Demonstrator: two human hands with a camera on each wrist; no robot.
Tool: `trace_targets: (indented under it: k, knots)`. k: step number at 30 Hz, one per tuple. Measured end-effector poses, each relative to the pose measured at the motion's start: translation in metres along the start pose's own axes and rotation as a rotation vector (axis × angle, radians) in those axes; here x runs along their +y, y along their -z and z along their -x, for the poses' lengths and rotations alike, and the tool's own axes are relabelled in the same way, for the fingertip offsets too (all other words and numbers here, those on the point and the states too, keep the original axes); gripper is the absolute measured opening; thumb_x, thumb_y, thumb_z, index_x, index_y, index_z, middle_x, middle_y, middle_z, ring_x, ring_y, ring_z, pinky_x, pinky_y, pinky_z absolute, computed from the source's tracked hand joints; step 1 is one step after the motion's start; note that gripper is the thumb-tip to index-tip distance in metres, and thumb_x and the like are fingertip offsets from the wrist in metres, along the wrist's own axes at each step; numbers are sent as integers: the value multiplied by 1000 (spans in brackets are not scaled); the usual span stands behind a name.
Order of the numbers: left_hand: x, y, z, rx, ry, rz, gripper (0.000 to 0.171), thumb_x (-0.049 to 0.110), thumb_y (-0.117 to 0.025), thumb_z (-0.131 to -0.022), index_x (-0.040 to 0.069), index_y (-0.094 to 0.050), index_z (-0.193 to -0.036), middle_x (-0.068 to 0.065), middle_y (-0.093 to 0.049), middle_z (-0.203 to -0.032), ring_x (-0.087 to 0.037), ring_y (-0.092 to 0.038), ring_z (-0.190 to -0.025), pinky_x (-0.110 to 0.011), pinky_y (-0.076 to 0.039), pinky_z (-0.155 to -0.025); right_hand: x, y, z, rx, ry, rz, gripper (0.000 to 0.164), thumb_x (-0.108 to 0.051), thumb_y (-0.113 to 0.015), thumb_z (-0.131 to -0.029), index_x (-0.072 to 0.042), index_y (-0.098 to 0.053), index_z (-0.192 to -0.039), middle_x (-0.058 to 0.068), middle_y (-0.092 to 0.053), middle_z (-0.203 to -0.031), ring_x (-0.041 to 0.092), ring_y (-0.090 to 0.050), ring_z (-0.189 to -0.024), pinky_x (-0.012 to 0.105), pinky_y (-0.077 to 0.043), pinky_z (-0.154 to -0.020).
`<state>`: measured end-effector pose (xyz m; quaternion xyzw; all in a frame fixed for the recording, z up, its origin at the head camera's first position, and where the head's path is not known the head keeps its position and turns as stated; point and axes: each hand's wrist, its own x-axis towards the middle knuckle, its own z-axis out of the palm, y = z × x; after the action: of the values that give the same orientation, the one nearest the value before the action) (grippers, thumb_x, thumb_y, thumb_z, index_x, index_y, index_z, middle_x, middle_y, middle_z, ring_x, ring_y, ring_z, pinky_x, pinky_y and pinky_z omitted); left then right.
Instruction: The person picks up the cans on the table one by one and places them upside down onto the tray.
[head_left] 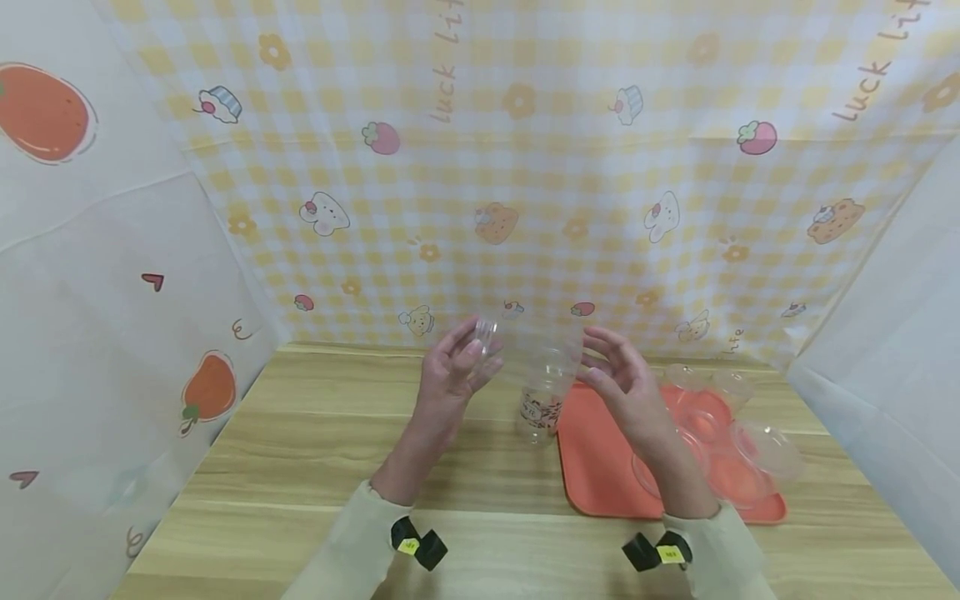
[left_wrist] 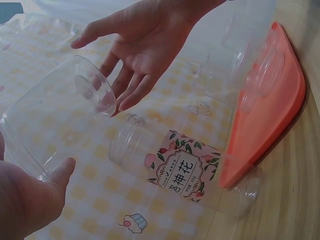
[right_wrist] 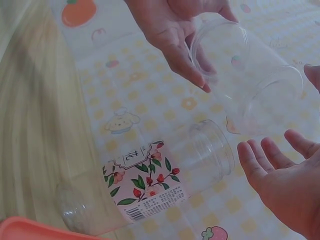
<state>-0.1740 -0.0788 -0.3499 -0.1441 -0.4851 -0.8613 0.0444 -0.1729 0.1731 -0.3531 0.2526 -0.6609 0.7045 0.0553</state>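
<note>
A clear plastic jar is held in the air, tilted onto its side. My left hand grips its threaded mouth end, thumb on the near side, as the left wrist view also shows. At the jar's base, my right hand has its fingers spread and loosely bent. Whether those fingertips touch the base I cannot tell. Just below and behind the held jar, a taller clear jar stands upright on the table. It bears a pink floral label with Chinese characters, and its top is uncapped.
An orange-red tray lies on the wooden table at the right. Several clear plastic containers, such as a round one, stand on and around it. A checked cloth hangs behind the table.
</note>
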Motion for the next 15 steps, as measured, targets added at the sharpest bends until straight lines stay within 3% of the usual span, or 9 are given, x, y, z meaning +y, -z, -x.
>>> trace_targets:
  k: [9, 15]
  knots:
    - [-2, -4, 2, 0, 6, 0, 61, 11, -60, -99, -8, -35, -151, -25, -44, -143, -47, -48, -130, -40, -51, -99, 1, -3, -1, -23, 15, -43, 52, 2, -56, -100, -5, -41, -149, 22, -44, -147, 31, -50, -131, 38, -50, -101]
    - [-7, -6, 2, -11, 2, 0, 61, 13, -62, -97, -6, -38, -150, -25, -45, -141, -47, -50, -129, -40, -51, -99, 1, -5, -2, -21, 0, -42, 56, 2, -57, -99, 1, -35, -151, 23, -44, -147, 30, -51, -131, 37, -49, -102]
